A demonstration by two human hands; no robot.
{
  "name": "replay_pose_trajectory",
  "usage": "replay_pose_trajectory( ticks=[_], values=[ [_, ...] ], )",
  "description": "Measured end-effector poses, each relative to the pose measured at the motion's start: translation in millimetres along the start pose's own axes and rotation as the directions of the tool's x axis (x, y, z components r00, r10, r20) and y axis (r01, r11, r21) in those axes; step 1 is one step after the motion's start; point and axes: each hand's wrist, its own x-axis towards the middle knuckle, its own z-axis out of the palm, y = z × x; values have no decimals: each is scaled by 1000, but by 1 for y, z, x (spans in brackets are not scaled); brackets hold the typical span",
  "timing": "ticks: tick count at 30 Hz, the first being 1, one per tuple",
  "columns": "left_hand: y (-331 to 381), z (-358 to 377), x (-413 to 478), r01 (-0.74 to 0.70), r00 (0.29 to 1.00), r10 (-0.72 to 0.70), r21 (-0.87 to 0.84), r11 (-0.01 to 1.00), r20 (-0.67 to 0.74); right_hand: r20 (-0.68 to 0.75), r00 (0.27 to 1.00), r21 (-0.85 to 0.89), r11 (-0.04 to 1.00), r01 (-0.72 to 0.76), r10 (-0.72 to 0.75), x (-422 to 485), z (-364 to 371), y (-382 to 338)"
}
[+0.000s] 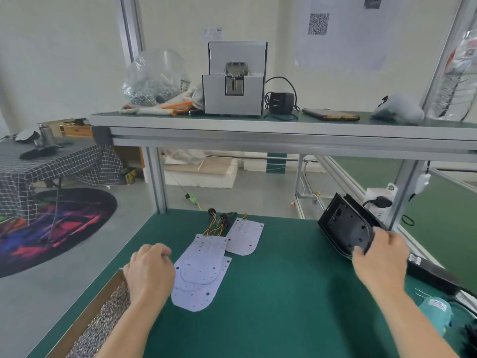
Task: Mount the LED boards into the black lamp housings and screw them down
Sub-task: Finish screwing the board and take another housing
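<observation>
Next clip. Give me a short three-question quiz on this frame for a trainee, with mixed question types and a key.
1. True or false: the right hand grips a tilted black lamp housing.
2. Where do the LED boards lie? A) inside the housing B) on the green mat, beside the left hand C) in the right hand
3. Fill in: the small metal parts at the mat's left edge sit in a cardboard ____.
Key: 1 true; 2 B; 3 box.
</observation>
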Motion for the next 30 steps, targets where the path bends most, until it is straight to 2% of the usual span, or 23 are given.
replay_pose_trajectory(
  ticks=[3,6,12,17,20,23,26,28,30],
  values=[
    [27,19,27,-77,993,85,-94,993,80,-43,999,-30,999,-27,26,24,-2,5],
    [49,45,57,-81,975,98,-93,992,197,-24,998,-42,998,-56,55,36,0,6],
    [72,88,104,-17,932,14,3,1000,361,-14,999,-30,998,-53,53,41,5,5],
    [75,114,112,-62,929,-1,158,985,371,-30,1000,-54,999,-2,0,44,9,11],
    [74,124,110,-71,940,11,165,984,342,-45,999,-62,998,21,-24,44,7,15],
    [74,127,110,53,921,-71,57,997,384,-96,995,-25,999,35,-37,41,2,14],
    [70,124,111,184,895,-108,-136,974,433,-107,994,37,999,28,-24,38,-5,11],
    [65,120,114,243,889,-99,-277,930,447,-77,997,65,998,3,2,35,-9,9],
    [58,115,116,287,893,-101,-381,879,439,18,1000,57,998,-7,6,29,-13,8]
  ],
)
